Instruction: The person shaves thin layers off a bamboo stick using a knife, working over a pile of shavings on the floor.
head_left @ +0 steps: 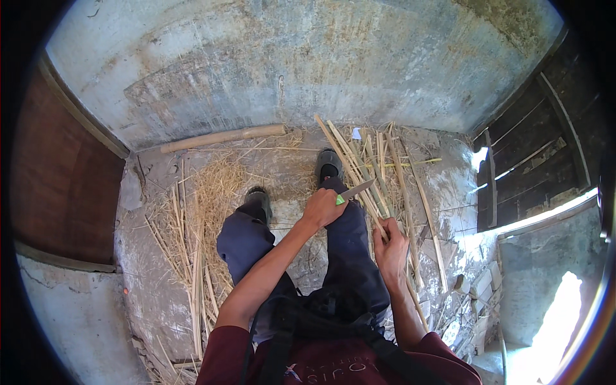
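My left hand [320, 209] is closed around the green handle of a knife [357, 190]. Its blade points to the right and lies across or just above the long pale bamboo strips; whether it touches them I cannot tell. In my right hand [392, 249], the fingers pinch the near end of a bamboo strip [350, 160], which slants away past my right shoe toward the wall. More split bamboo strips [405, 192] lie on the floor beyond that hand. My dark trousers and shoes are beneath the knife, with the right leg close to the strips.
Fine shavings [218, 183] are heaped left of my feet, with several thin strips [196, 282] beside them. A bamboo pole [224, 137] rests along the base of the stained wall [282, 70]. Broken bricks or tiles [481, 289] lie at right, below a dark slatted panel [536, 147].
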The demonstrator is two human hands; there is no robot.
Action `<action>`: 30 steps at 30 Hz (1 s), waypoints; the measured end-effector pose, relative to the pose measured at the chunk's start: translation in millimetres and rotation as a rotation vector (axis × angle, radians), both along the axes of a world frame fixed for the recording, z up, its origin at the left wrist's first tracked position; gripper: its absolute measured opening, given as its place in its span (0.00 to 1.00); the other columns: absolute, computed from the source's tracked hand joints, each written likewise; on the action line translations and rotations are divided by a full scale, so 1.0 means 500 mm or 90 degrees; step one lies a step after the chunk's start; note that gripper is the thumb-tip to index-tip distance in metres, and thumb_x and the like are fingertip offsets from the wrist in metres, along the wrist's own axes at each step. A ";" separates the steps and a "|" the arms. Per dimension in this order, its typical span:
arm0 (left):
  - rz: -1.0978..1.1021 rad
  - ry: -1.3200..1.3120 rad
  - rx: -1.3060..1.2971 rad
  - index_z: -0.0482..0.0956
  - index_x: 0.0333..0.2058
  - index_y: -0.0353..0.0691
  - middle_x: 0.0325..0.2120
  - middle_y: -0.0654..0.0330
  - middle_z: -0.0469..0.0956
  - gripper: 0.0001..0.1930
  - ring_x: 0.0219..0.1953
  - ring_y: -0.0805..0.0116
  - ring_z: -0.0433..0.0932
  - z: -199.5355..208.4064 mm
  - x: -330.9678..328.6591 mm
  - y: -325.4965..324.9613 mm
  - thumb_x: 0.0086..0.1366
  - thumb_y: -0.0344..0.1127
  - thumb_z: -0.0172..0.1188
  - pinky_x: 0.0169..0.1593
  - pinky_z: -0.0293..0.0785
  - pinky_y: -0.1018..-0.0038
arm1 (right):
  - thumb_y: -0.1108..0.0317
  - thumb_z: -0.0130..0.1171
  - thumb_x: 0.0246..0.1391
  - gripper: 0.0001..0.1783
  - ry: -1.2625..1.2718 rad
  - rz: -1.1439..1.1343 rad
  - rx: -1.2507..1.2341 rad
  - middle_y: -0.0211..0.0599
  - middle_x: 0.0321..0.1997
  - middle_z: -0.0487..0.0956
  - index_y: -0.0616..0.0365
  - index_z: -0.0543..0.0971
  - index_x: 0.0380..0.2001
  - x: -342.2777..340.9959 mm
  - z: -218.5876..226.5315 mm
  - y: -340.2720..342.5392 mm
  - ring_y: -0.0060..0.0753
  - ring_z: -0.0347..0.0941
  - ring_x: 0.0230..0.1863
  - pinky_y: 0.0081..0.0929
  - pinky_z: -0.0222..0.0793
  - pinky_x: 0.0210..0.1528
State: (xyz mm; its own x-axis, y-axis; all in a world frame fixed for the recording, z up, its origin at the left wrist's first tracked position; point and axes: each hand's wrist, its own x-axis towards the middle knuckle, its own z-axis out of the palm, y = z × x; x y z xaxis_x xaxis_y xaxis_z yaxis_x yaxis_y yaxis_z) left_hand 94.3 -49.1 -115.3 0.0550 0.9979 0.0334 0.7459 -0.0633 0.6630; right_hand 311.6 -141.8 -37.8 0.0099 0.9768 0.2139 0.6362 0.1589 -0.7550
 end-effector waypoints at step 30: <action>0.034 0.005 -0.075 0.88 0.31 0.27 0.31 0.32 0.85 0.27 0.37 0.32 0.86 -0.019 -0.012 0.015 0.67 0.53 0.67 0.45 0.84 0.45 | 0.75 0.67 0.61 0.06 -0.047 -0.069 -0.066 0.52 0.27 0.83 0.64 0.82 0.41 0.152 0.006 -0.227 0.44 0.85 0.26 0.38 0.77 0.31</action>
